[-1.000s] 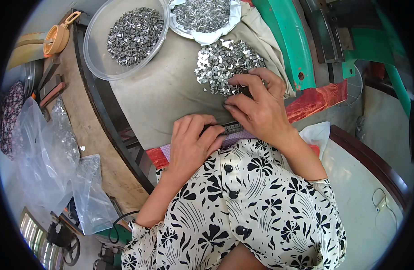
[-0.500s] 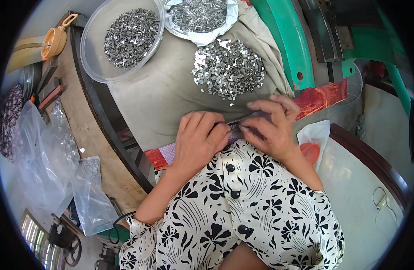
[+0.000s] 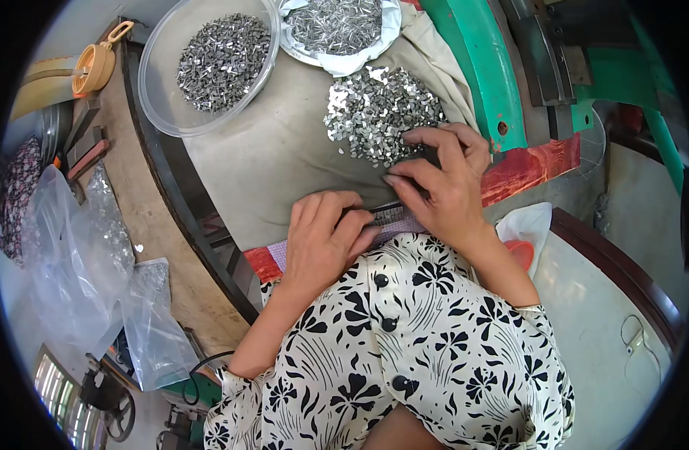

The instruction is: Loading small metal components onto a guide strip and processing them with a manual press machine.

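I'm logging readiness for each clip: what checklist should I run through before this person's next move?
1. Left hand at the dark narrow strip: ok, at its left end.
2. Right hand near the heap of small shiny silver metal pieces: ok, at its lower right edge.
3. Piece in the right hand's grip: cannot tell, too small.
4. Heap all together: not ok, a stray lies off its lower left edge.
5. Clear round plastic bowl apart from the heap: ok.
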Available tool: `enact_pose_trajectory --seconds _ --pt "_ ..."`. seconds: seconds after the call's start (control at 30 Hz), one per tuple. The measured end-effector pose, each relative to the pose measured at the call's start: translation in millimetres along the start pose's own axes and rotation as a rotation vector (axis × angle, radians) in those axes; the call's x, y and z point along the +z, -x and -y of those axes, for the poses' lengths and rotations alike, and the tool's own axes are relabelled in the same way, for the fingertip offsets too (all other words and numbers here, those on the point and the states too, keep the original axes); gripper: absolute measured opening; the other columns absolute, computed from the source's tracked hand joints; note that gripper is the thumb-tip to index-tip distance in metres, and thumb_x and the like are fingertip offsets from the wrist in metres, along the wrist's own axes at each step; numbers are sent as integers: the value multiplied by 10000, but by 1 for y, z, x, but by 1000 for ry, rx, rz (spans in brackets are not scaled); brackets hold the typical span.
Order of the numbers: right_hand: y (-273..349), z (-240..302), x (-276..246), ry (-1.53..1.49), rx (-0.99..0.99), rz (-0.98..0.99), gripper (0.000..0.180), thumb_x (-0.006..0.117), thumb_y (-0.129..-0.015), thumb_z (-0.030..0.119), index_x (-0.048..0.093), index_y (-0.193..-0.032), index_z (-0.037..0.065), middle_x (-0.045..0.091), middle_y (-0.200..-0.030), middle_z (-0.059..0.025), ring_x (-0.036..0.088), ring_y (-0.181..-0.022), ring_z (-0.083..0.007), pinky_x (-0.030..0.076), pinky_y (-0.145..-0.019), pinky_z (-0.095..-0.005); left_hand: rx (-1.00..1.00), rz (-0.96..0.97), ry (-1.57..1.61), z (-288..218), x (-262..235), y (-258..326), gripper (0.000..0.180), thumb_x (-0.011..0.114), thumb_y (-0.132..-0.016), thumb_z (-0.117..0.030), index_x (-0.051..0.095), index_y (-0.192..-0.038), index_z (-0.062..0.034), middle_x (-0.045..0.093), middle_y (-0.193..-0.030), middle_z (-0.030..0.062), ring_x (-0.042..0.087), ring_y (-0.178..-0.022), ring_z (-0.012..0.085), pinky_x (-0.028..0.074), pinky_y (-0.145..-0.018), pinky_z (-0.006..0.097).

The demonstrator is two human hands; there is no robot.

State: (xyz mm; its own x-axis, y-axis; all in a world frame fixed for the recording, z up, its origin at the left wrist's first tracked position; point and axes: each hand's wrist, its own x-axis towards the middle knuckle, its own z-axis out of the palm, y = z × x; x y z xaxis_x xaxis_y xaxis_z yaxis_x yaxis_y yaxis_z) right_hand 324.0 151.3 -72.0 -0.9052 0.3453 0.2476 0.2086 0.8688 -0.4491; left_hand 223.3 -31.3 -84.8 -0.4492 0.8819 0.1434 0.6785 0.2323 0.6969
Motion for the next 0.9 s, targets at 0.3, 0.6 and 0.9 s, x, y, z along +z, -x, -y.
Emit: enact_pose_trajectory --seconds 0.3,0.6,0.9 --pt "2 -2 -3 -35 -22 42 156 814 -671 153 718 -793 151 628 -1177 -28 461 -1146 -304 309 -968 -416 3 41 13 1 0 1 252 786 -724 -171 659 -931 -103 598 -1051 37 570 -980 262 423 -852 384" --pt "38 -2 -11 -70 -67 94 196 831 -666 182 754 -846 184 630 -1188 -17 442 -1163 -306 311 -1013 -428 67 39 32 -2 6 -9 254 775 -741 -185 647 -943 -101 594 -1020 26 573 -972 236 420 -860 385" --pt "12 -7 -9 -8 -10 -27 196 811 -694 114 742 -875 143 632 -1123 -27 476 -1091 -284 326 -938 -397 51 49 15 -4 10 -15 216 758 -753 -173 647 -923 -102 596 -1002 8 562 -973 227 415 -851 374"
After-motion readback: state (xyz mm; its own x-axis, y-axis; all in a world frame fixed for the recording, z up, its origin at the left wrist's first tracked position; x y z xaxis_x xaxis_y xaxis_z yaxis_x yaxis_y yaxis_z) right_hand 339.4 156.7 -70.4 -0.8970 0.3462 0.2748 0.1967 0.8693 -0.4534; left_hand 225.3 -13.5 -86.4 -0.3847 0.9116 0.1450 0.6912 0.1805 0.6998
